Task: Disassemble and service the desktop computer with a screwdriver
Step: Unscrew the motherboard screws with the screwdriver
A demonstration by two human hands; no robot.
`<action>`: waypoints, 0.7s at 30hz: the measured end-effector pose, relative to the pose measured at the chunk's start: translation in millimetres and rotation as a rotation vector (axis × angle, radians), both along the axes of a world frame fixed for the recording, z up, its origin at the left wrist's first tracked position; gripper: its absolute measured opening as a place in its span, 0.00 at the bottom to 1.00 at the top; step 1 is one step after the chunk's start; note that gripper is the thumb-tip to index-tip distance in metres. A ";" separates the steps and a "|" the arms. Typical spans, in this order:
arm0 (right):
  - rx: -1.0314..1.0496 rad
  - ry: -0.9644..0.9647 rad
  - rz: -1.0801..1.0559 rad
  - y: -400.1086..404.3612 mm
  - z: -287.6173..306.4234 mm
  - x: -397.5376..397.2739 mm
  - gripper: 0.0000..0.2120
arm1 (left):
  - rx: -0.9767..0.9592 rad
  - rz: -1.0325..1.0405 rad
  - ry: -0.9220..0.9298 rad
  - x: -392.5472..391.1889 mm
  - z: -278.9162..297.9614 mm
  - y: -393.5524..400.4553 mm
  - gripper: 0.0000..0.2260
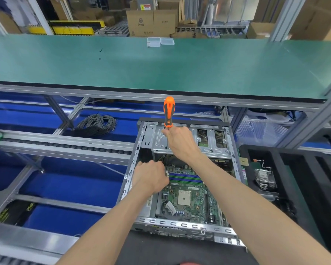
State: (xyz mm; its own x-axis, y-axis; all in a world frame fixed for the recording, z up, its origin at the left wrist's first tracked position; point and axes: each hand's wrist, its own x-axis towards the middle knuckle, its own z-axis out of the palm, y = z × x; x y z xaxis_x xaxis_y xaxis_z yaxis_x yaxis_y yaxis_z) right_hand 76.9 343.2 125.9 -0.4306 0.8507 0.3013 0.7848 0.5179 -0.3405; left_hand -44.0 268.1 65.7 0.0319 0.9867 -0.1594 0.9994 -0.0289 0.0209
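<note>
Gripping the orange-and-black screwdriver (169, 111) low on its handle, the right hand (181, 141) holds the tool upright over the far end of the open desktop case (182, 225), above the silver drive cage (211, 144); the shaft and tip are hidden behind the hand. The left hand (151, 176) reaches inside the case near its left wall, fingers curled down by the dark cables just beyond the motherboard (187, 197). Whether it actually pinches anything there I cannot tell.

From the head view, the case lies on its side with its near edge toward the person and the side panel already off. The processor socket (184, 197) sits bare, with no cooler over it, and the memory slots (185, 178) look unfilled. A finned metal heatsink (266, 180) rests in a black tray (294, 169) just right of the case, so the cooler seems to be out already.

I judge the teardown to be well underway: cover and cooler are removed, while the drive cage, motherboard and internal cabling remain in place.

Beyond the case runs a green workbench (161, 64), with a small clear plastic box (160, 41) at its far edge. A coil of black cable (97, 124) lies on the blue shelf below, left of the case.
</note>
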 end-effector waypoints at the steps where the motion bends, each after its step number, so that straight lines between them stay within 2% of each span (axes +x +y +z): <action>1: 0.001 0.002 0.001 -0.7 0.0 -0.2 0.12 | 0.003 -0.001 -0.002 0.1 0.3 -0.2 0.07; 10: -0.014 -0.025 -0.017 -0.9 -3.6 0.0 0.15 | 0.006 0.004 -0.014 0.1 1.0 -1.5 0.07; 13: 0.010 -0.013 -0.003 0.3 -3.1 -0.5 0.12 | 0.004 0.002 -0.015 0.0 1.4 -1.7 0.07; 15: 0.007 -0.028 -0.008 1.7 -4.3 -1.9 0.13 | -0.007 0.002 -0.005 -0.1 1.6 -1.9 0.11; 19: -0.032 0.095 -0.039 1.4 -6.5 -2.3 0.13 | -0.009 -0.003 -0.004 -0.2 1.4 -1.3 0.15; 21: -0.042 0.058 -0.044 2.0 -7.6 -2.6 0.14 | -0.010 -0.003 -0.008 -0.4 1.6 -1.6 0.15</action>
